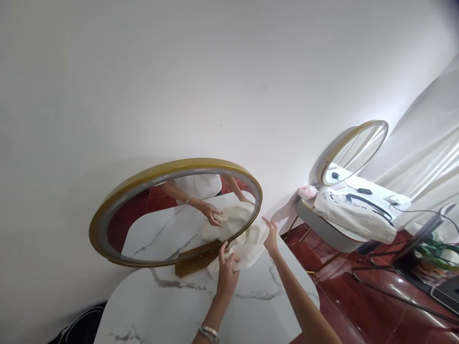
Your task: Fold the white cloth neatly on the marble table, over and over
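A crumpled white cloth [247, 252] lies at the right foot of an oval, gold-framed mirror [193, 163] on a white marbled table [251, 310]. My left hand [228, 270], with a silver bangle at the wrist, pinches the near left part of the cloth, just below the mirror's rim. At the cloth's right edge is my right hand [271, 237], its visible fingers stretched toward the wall and apart. Part of the cloth is hidden behind the mirror's frame. Both hands and the cloth are reflected in the glass.
A gold base [197, 262] supports the mirror close to the wall. To the right, another table holds a round mirror [355, 148], a pink-and-white packet [307, 192], a printed cloth bag [353, 215] and a black adapter [364, 191]. A dark chair [380, 296] stands on red tiles.
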{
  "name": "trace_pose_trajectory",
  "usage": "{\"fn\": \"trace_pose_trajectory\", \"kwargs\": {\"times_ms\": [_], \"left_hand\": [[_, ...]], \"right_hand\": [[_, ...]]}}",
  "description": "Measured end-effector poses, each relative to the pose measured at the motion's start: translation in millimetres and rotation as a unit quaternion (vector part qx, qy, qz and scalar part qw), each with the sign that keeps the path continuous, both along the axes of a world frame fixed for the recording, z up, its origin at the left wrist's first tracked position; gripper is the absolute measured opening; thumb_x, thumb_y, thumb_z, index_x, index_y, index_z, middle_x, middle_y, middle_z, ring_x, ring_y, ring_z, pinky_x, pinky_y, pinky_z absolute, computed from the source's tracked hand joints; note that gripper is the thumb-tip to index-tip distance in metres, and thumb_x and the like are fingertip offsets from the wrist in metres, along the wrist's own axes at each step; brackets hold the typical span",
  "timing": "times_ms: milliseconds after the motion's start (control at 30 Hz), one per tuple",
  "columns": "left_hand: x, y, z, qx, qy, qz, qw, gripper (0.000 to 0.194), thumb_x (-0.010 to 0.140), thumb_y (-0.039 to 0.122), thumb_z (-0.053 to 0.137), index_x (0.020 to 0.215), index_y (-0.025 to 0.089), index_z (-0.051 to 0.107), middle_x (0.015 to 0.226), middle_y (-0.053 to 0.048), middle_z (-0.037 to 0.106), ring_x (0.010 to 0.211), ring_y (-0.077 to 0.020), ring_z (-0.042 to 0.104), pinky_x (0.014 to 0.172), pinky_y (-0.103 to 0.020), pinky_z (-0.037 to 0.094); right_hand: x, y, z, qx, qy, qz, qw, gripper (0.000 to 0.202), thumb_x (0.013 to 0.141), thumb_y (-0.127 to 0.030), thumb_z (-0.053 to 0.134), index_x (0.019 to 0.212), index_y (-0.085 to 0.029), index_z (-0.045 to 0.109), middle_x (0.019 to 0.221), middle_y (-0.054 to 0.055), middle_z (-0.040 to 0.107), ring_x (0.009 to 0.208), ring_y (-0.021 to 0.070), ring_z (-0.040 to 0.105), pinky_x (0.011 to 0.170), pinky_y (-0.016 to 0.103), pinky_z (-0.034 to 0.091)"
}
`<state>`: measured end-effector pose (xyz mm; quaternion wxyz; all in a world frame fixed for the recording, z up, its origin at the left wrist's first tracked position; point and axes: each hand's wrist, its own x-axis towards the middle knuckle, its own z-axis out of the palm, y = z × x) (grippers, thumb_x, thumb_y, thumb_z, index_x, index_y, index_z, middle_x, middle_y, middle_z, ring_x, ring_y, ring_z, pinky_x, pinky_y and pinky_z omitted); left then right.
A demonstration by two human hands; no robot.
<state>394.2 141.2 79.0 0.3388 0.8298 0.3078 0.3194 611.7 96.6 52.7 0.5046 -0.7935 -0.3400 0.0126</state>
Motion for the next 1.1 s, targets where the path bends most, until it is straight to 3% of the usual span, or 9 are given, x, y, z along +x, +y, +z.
{"fn": "trace_pose_trajectory", "kwargs": {"times_ms": [133, 233, 333, 433, 533, 700, 900, 1000, 1100], "left_hand": [[-9.7, 2.2, 0.2, -0.128, 0.068, -0.031, 0.989, 0.015, 0.063, 0.029, 0.07, 0.069, 0.02, 0.058, 0.091, -0.006, 0.065, 0.095, -0.0267, 0.062, 0.084, -0.04, 0.05], [-22.2, 1.8, 2.9, -0.192, 0.081, -0.014, 0.978, 0.023, 0.069, 0.042, 0.064, 0.074, 0.02, 0.063, 0.082, -0.005, 0.069, 0.084, -0.025, 0.064, 0.082, -0.039, 0.05], [-35.0, -4.3, 12.4, -0.166, 0.066, 0.053, 0.983, 0.023, 0.074, 0.041, 0.057, 0.085, 0.021, 0.063, 0.091, -0.005, 0.071, 0.086, -0.0236, 0.065, 0.083, -0.036, 0.05], [-43.3, -14.4, 28.6, -0.107, 0.063, 0.104, 0.987, 0.027, 0.078, 0.044, 0.054, 0.094, 0.023, 0.06, 0.096, -0.003, 0.07, 0.091, -0.022, 0.065, 0.08, -0.032, 0.051], [-46.3, -24.3, 45.4, -0.066, 0.078, 0.135, 0.985, 0.027, 0.082, 0.046, 0.049, 0.092, 0.023, 0.059, 0.095, -0.003, 0.069, 0.088, -0.02, 0.065, 0.071, -0.027, 0.051], [-45.4, -34.6, 64.3, -0.017, 0.104, 0.139, 0.985, 0.026, 0.084, 0.044, 0.044, 0.083, 0.023, 0.059, 0.089, -0.002, 0.07, 0.067, -0.0153, 0.06, 0.058, -0.024, 0.048], [-35.9, -47.1, 75.2, 0.008, 0.125, 0.119, 0.985, 0.026, 0.084, 0.045, 0.045, 0.082, 0.023, 0.06, 0.085, -0.002, 0.069, 0.064, -0.0149, 0.059, 0.062, -0.026, 0.05], [-32.1, -53.9, 73.2, -0.002, 0.133, 0.114, 0.985, 0.026, 0.085, 0.044, 0.044, 0.082, 0.023, 0.059, 0.085, -0.002, 0.068, 0.066, -0.0149, 0.06, 0.061, -0.025, 0.05], [-33.6, -58.1, 69.4, -0.019, 0.142, 0.099, 0.985, 0.025, 0.085, 0.043, 0.043, 0.082, 0.023, 0.058, 0.087, -0.003, 0.067, 0.073, -0.015, 0.062, 0.067, -0.024, 0.05]], "right_hand": [[24.7, -10.8, 0.1, -0.027, 0.044, 0.087, 0.995, 0.027, 0.06, -0.019, 0.047, 0.079, -0.02, 0.066, 0.124, 0.011, 0.053, 0.119, 0.0303, 0.044, 0.093, 0.045, 0.04], [41.3, -29.8, 3.0, -0.039, 0.068, 0.19, 0.979, 0.033, 0.056, -0.015, 0.043, 0.08, -0.019, 0.066, 0.107, 0.009, 0.064, 0.102, 0.0242, 0.057, 0.088, 0.037, 0.044], [58.8, -56.5, 9.9, -0.052, 0.082, 0.275, 0.957, 0.036, 0.055, -0.014, 0.04, 0.081, -0.019, 0.065, 0.082, 0.004, 0.067, 0.082, 0.0199, 0.061, 0.075, 0.03, 0.046], [74.3, -83.3, 21.7, -0.05, 0.085, 0.328, 0.94, 0.033, 0.06, -0.013, 0.041, 0.085, -0.019, 0.061, 0.077, 0.002, 0.065, 0.071, 0.0161, 0.058, 0.068, 0.025, 0.044], [84.5, -103.0, 37.9, -0.037, 0.065, 0.339, 0.938, 0.03, 0.065, -0.013, 0.042, 0.091, -0.019, 0.055, 0.078, 0.001, 0.062, 0.061, 0.0118, 0.05, 0.064, 0.023, 0.042], [94.1, -114.7, 56.4, -0.046, 0.046, 0.406, 0.912, 0.033, 0.056, -0.01, 0.036, 0.081, -0.018, 0.057, 0.082, 0.003, 0.063, 0.073, 0.014, 0.055, 0.066, 0.023, 0.042], [98.8, -116.0, 37.1, -0.05, 0.189, 0.41, 0.891, 0.015, 0.073, -0.027, 0.055, 0.083, -0.017, 0.06, 0.079, 0.002, 0.063, 0.075, 0.0157, 0.057, 0.07, 0.026, 0.044], [94.4, -120.4, 26.2, -0.054, 0.255, 0.384, 0.886, 0.035, 0.079, -0.05, 0.057, 0.076, -0.015, 0.063, 0.066, 0.001, 0.059, 0.063, 0.0133, 0.051, 0.06, 0.024, 0.04], [89.6, -126.9, 20.0, -0.051, 0.278, 0.37, 0.885, 0.048, 0.078, -0.06, 0.056, 0.067, -0.014, 0.065, 0.062, 0.002, 0.059, 0.061, 0.0133, 0.05, 0.058, 0.025, 0.04]]}}
